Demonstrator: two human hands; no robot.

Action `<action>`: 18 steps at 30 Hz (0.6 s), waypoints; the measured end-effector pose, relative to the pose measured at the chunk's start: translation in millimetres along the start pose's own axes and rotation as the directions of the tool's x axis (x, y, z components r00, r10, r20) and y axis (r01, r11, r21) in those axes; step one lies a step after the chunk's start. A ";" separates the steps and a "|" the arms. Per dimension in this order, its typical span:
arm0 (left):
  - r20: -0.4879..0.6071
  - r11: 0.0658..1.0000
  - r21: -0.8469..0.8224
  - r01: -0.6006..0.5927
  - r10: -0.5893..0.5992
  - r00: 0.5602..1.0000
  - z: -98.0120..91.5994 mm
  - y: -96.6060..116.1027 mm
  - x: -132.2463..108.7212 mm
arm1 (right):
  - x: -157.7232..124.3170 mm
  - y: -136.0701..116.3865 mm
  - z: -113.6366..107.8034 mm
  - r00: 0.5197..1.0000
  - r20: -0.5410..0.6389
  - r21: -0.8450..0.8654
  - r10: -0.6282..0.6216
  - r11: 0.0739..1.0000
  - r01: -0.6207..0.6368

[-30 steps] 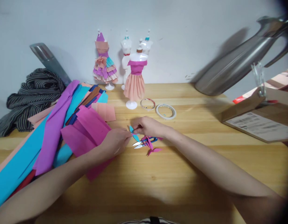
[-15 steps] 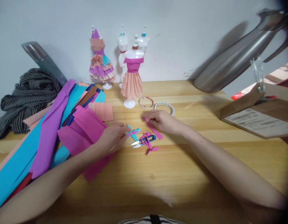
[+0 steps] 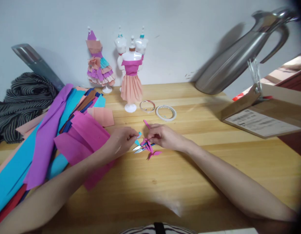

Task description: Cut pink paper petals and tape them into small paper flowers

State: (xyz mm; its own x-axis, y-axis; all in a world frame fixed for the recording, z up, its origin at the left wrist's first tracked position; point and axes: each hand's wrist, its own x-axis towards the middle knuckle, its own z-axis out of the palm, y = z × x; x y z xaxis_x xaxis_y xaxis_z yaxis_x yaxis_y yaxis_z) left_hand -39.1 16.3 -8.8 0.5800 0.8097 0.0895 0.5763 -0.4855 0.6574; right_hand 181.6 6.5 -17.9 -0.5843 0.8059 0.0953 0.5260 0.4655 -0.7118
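My left hand (image 3: 123, 139) is closed, pinching a small blue and purple paper piece (image 3: 140, 134) between thumb and fingertips. Part of that piece is hidden by the fingers. My right hand (image 3: 163, 136) is curled with its fingertips together over small pink paper pieces (image 3: 154, 154) and the handle of the thread snips (image 3: 139, 149); what those fingers grip is hidden. The snips lie with blades pointing left, half covered by pink paper. From behind the right hand's knuckles sticks out the end of a pink strip (image 3: 146, 123), its remainder covered by the hand.
Colored crepe paper sheets (image 3: 79, 136) are heaped at left beside striped cloth (image 3: 26, 94). Dressed mini mannequins (image 3: 132, 81) stand behind the hands, near two tape rolls (image 3: 166, 113). At right are a cardboard box (image 3: 262, 120) and a steel jug (image 3: 223, 65).
My right hand has come down and toward the left hand, off the pink strip's far end and over the snips' handle. My left hand keeps its pinch. The view has shifted slightly right.
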 end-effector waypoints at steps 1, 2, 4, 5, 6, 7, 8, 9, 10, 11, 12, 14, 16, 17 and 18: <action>-0.010 0.998 -0.051 0.035 -0.035 0.999 2.2 1.3 2.6 | -0.4 1.0 -0.9 0.998 -0.017 0.074 0.053 0.996 -0.051; -0.015 0.991 -0.105 0.077 -0.079 0.997 4.5 2.7 5.1 | -1.4 2.2 -2.1 0.993 -0.028 0.173 0.116 0.979 -0.110; 0.014 0.960 -0.216 0.175 -0.177 0.984 8.8 6.0 9.6 | -4.6 4.0 -5.0 0.972 -0.026 0.407 0.235 0.890 -0.205; 0.037 0.937 -0.269 0.224 -0.222 0.974 10.7 8.0 11.4 | -6.4 4.4 -6.1 0.960 -0.012 0.517 0.280 0.823 -0.233; 0.064 0.909 -0.321 0.265 -0.258 0.964 12.4 10.4 12.8 | -8.0 4.3 -7.0 0.948 0.005 0.610 0.317 0.750 -0.254; 0.090 0.879 -0.375 0.295 -0.283 0.955 13.7 13.1 13.7 | -9.4 3.7 -7.4 0.937 0.022 0.681 0.349 0.681 -0.269; 0.118 0.846 -0.432 0.313 -0.292 0.949 14.9 16.2 14.2 | -10.3 2.5 -7.5 0.926 0.038 0.732 0.376 0.620 -0.282; 0.148 0.812 -0.487 0.323 -0.288 0.946 15.7 19.6 14.3 | -10.8 0.9 -7.3 0.915 0.057 0.767 0.398 0.569 -0.296; 0.178 0.777 -0.536 0.332 -0.280 0.943 16.4 23.0 14.0 | -10.9 -1.1 -6.8 0.906 0.078 0.790 0.416 0.528 -0.311; 0.206 0.742 -0.577 0.342 -0.273 0.940 17.0 26.3 13.7 | -10.7 -3.3 -6.3 0.897 0.094 0.804 0.432 0.498 -0.324; 0.230 0.711 -0.606 0.356 -0.272 0.934 17.5 29.4 13.3 | -10.3 -5.5 -5.6 0.890 0.107 0.814 0.443 0.476 -0.335; 0.248 0.665 -0.638 0.389 -0.300 0.921 18.2 33.8 12.8 | -9.5 -9.4 -4.0 0.880 0.129 0.822 0.457 0.447 -0.352; 0.229 0.640 -0.653 0.405 -0.343 0.911 18.3 35.2 12.5 | -9.0 -12.6 -2.3 0.880 0.132 0.821 0.456 0.448 -0.355; 0.219 0.635 -0.657 0.408 -0.356 0.908 18.0 34.8 12.3 | -8.8 -14.1 -1.3 0.884 0.119 0.815 0.451 0.465 -0.347; 0.214 0.628 -0.662 0.409 -0.364 0.906 17.4 33.8 11.9 | -8.6 -15.4 -0.4 0.891 0.099 0.806 0.442 0.489 -0.332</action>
State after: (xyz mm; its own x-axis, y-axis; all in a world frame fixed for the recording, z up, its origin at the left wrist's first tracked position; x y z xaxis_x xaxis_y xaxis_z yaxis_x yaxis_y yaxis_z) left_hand -2.7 3.7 1.4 0.4391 0.8400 -0.3189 0.2185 0.2444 0.9447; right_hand 178.7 -7.5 -7.5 -0.3492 0.8881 -0.2988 -0.0466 -0.3349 -0.9411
